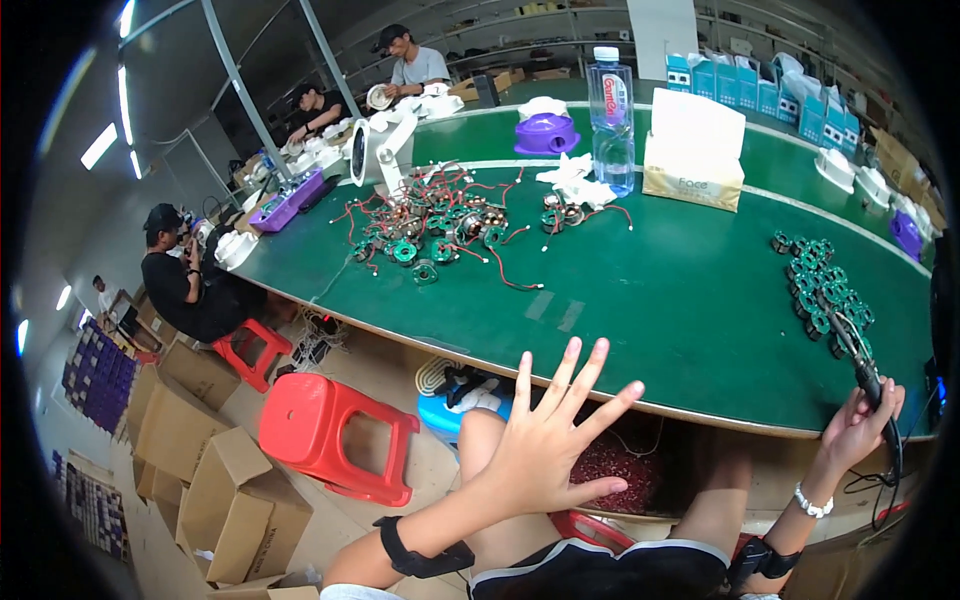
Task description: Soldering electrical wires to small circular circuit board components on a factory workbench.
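A wide workshop with shelving along its far side surrounds a long green-topped table with a pale edge, and co-workers sit farther down on the left. The right hand, at the table's near right edge, has its fingers closed around the handle of a black, pen-shaped tool with a cable. The tool's slender front end points at a tight cluster of small round green circuit boards with dark rims lying on the right of the table; whether it touches them I cannot tell. The left hand is spread wide, apparently empty, in front of the table's edge and well apart from the boards. Good handling here would likely mean a light, steady grip well back from the tip, with the cable left slack so it does not tug the handle. Since the boards sit so close together, the tip probably needs a careful angle to avoid knocking neighbours, and the free left hand could steady a single board by its rim. The tangled heap of green-and-copper coils with red wires is best kept clear of the cable.
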`<action>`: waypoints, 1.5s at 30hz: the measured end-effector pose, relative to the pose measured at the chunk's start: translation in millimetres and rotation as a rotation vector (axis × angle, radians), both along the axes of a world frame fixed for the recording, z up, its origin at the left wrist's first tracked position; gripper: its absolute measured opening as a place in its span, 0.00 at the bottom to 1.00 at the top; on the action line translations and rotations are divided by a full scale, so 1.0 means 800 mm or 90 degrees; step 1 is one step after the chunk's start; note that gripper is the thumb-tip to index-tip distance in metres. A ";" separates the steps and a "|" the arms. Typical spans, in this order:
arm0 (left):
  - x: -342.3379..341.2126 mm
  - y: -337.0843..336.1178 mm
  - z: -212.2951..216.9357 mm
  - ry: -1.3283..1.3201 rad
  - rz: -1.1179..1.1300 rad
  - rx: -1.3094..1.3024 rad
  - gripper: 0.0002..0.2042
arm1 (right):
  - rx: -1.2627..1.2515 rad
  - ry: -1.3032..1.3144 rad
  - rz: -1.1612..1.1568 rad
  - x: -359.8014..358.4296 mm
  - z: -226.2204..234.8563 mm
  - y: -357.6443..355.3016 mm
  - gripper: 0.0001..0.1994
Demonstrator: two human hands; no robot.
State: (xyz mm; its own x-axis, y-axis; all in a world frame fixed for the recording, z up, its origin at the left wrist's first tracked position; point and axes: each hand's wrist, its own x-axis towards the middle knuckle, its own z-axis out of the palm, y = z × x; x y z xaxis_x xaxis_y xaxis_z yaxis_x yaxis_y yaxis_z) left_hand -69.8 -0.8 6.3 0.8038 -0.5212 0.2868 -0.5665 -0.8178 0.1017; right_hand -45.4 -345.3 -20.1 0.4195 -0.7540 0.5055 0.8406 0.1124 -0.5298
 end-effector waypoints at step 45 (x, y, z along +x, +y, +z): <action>-0.040 0.018 -0.101 -0.221 0.101 -0.227 0.23 | -0.004 0.074 -0.054 -0.007 0.009 0.015 0.11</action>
State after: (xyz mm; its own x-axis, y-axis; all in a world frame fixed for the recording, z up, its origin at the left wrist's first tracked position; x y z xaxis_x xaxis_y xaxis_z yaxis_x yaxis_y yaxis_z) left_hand -102.2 13.4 -74.9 0.6915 -0.2220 0.6874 -0.4878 -0.8454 0.2177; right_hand -50.7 -333.5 -12.5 0.4100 -0.7863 0.4623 0.7797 0.0391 -0.6249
